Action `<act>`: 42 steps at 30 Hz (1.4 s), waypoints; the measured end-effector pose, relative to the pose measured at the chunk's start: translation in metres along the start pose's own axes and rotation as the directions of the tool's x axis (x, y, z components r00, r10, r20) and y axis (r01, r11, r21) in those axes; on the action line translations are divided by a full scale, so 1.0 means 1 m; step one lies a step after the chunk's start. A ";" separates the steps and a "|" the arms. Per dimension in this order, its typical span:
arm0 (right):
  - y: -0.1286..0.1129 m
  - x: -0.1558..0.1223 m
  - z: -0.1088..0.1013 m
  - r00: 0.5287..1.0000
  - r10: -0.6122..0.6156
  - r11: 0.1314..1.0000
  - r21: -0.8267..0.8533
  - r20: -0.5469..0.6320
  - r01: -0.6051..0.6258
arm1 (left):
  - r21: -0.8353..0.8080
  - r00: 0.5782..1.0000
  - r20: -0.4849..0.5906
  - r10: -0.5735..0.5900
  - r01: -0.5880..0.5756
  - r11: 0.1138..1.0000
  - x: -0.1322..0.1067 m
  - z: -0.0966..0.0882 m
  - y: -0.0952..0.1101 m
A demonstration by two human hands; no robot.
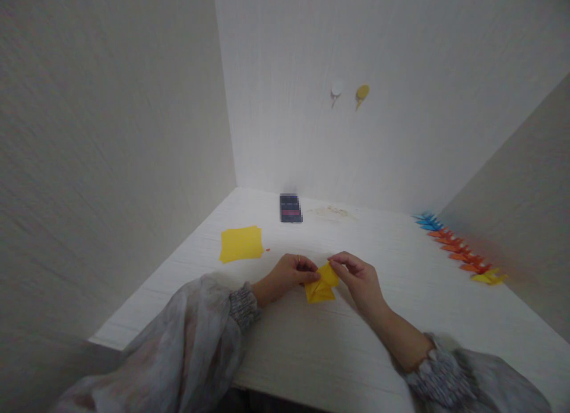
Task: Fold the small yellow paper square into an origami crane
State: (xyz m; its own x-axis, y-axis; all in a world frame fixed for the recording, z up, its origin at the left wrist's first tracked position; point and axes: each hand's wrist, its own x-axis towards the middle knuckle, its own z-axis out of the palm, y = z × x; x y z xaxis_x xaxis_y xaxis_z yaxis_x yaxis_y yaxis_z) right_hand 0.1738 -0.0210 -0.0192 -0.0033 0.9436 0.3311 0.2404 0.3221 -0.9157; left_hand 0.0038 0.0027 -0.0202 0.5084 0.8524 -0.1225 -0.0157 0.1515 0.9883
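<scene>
A partly folded sheet of yellow origami paper (321,289) is between my two hands, just above or on the white table near its front. My left hand (290,275) pinches its left side between thumb and fingers. At the upper right corner, my right hand (357,278) grips the paper with thumb and fingertips. Creases and a raised flap show on the paper's near part. Left of my hands lies a stack of yellow paper sheets (241,244), slightly fanned at the edges. A tiny orange-red scrap (268,250) rests beside that stack.
A dark, pixelated phone-like object (291,209) lies by the back wall. Along the right wall stands a row of folded paper figures, blue (428,221), orange-red (458,248) and yellow (488,276). Two hooks, white (336,91) and yellow (362,93), are on the back wall. Walls enclose three sides.
</scene>
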 end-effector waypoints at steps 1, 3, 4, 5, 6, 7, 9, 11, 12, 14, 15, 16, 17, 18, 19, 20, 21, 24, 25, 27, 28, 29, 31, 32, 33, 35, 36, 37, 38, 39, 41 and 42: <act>0.000 0.000 0.000 1.000 -0.002 1.000 0.003 -0.004 0.002 | -0.001 1.000 0.002 0.001 -0.001 1.000 0.000 0.000 0.000; -0.001 -0.001 0.000 1.000 -0.004 1.000 0.009 -0.010 0.004 | -0.010 1.000 0.004 0.001 -0.001 1.000 0.000 0.000 0.000; -0.001 -0.001 0.001 1.000 -0.002 1.000 0.011 -0.011 0.003 | -0.017 1.000 0.004 -0.001 0.002 1.000 0.000 0.000 0.000; -0.001 -0.001 0.001 1.000 0.000 1.000 0.012 -0.011 0.000 | -0.023 1.000 0.005 -0.004 0.004 1.000 0.000 0.001 0.001; -0.001 -0.002 0.001 1.000 0.003 1.000 0.012 -0.010 -0.003 | -0.023 1.000 0.005 -0.005 0.005 1.000 0.000 0.001 0.001; -0.002 -0.002 0.000 1.000 0.006 1.000 0.011 -0.009 -0.006 | -0.019 1.000 0.005 -0.002 0.002 1.000 -0.001 0.001 0.001; -0.002 -0.001 0.000 1.000 0.009 1.000 0.011 -0.014 -0.009 | 0.005 1.000 -0.001 0.009 -0.009 1.000 -0.001 0.000 0.002; -0.003 0.000 -0.001 0.999 0.005 1.000 0.017 -0.036 -0.004 | 0.037 1.000 -0.015 0.014 -0.013 0.999 -0.001 0.000 0.002; -0.003 0.000 -0.001 0.999 0.002 1.000 0.024 -0.050 0.000 | 0.048 1.000 -0.024 0.011 -0.010 0.999 -0.001 0.000 0.002; -0.004 0.001 0.000 0.998 0.000 0.999 0.043 -0.065 0.002 | 0.057 0.999 -0.035 0.010 -0.008 0.998 0.000 -0.001 0.001; -0.005 0.001 0.000 0.998 0.005 0.999 0.050 -0.062 -0.002 | 0.056 0.999 -0.038 0.010 -0.008 0.998 0.000 -0.001 0.001; -0.006 0.001 0.001 0.999 0.014 0.999 0.048 -0.050 -0.011 | 0.054 0.999 -0.038 0.012 -0.010 0.999 0.001 -0.001 0.000; -0.007 0.000 0.002 0.999 0.023 0.999 0.033 -0.033 -0.022 | 0.052 0.999 -0.036 0.014 -0.013 0.999 0.001 -0.001 -0.001; -0.008 0.000 0.003 0.999 0.032 0.999 0.001 -0.013 -0.032 | 0.053 0.999 -0.034 0.018 -0.016 0.998 0.001 -0.001 -0.001; -0.009 0.000 0.004 0.999 0.038 0.998 -0.042 0.004 -0.038 | 0.055 0.999 -0.035 0.020 -0.018 0.998 0.002 -0.001 -0.001; -0.010 0.000 0.004 0.999 0.040 0.995 -0.092 0.016 -0.039 | 0.056 0.999 -0.036 0.023 -0.021 0.998 0.002 -0.001 -0.002; -0.010 0.000 0.005 0.999 0.038 0.990 -0.137 0.023 -0.034 | 0.058 0.999 -0.037 0.025 -0.023 0.998 0.002 -0.001 -0.002; -0.011 0.000 0.006 0.999 0.022 0.980 -0.199 0.035 -0.014 | 0.064 0.999 -0.046 0.021 -0.018 0.998 0.002 0.000 -0.002; -0.011 0.001 0.006 0.999 0.016 0.980 -0.199 0.040 -0.008 | 0.066 0.999 -0.046 0.020 -0.017 0.998 0.003 0.000 -0.002; -0.011 0.001 0.006 0.999 0.006 0.983 -0.182 0.048 0.003 | 0.068 0.999 -0.049 0.021 -0.018 0.997 0.003 0.000 -0.002; -0.012 0.001 0.006 0.999 0.002 0.986 -0.168 0.051 0.006 | 0.067 0.999 -0.050 0.022 -0.018 0.998 0.003 0.000 -0.003; -0.012 0.001 0.006 0.999 0.000 0.988 -0.152 0.054 0.008 | 0.066 0.999 -0.050 0.020 -0.017 0.998 0.003 0.000 -0.003; -0.012 0.000 0.006 0.998 0.003 0.993 -0.115 0.065 0.004 | 0.068 0.999 -0.048 0.014 -0.010 0.998 0.003 0.000 -0.004; -0.012 0.000 0.006 0.997 0.009 0.995 -0.096 0.072 -0.002 | 0.071 0.999 -0.047 0.012 -0.009 0.997 0.003 -0.001 -0.004; -0.011 0.000 0.006 0.997 0.015 0.997 -0.078 0.080 -0.009 | 0.077 0.999 -0.049 0.014 -0.010 0.997 0.003 -0.001 -0.004; -0.009 -0.001 0.006 0.996 0.025 0.999 -0.043 0.085 -0.021 | 0.084 0.998 -0.055 0.023 -0.018 0.996 0.003 -0.001 -0.005; -0.008 -0.001 0.006 0.996 0.027 0.999 -0.028 0.085 -0.024 | 0.082 0.998 -0.056 0.028 -0.024 0.996 0.003 -0.001 -0.005; -0.008 -0.001 0.006 0.996 0.027 1.000 -0.014 0.083 -0.026 | 0.077 0.998 -0.053 0.033 -0.029 0.997 0.004 -0.001 -0.005; -0.007 -0.002 0.006 0.996 0.027 1.000 -0.003 0.080 -0.027 | 0.070 0.998 -0.046 0.035 -0.032 0.997 0.004 -0.001 -0.006; -0.006 -0.002 0.006 0.997 0.027 1.000 0.008 0.079 -0.028 | 0.064 0.999 -0.039 0.035 -0.033 0.997 0.004 -0.001 -0.006; -0.006 -0.002 0.006 0.997 0.032 0.999 0.026 0.075 -0.034 | 0.060 0.999 -0.033 0.035 -0.033 0.998 0.004 -0.002 -0.007; -0.006 -0.002 0.006 0.997 0.036 0.999 0.032 0.073 -0.038 | 0.063 0.999 -0.034 0.037 -0.035 0.997 0.004 -0.002 -0.007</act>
State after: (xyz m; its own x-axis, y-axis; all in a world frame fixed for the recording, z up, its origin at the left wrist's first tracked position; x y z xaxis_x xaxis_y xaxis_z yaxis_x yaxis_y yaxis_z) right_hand 0.1663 -0.0246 -0.0154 -0.0660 0.9575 0.2806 0.2089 0.2883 -0.9345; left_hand 0.0046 0.0060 -0.0280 0.4778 0.8740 -0.0887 0.0203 0.0899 0.9957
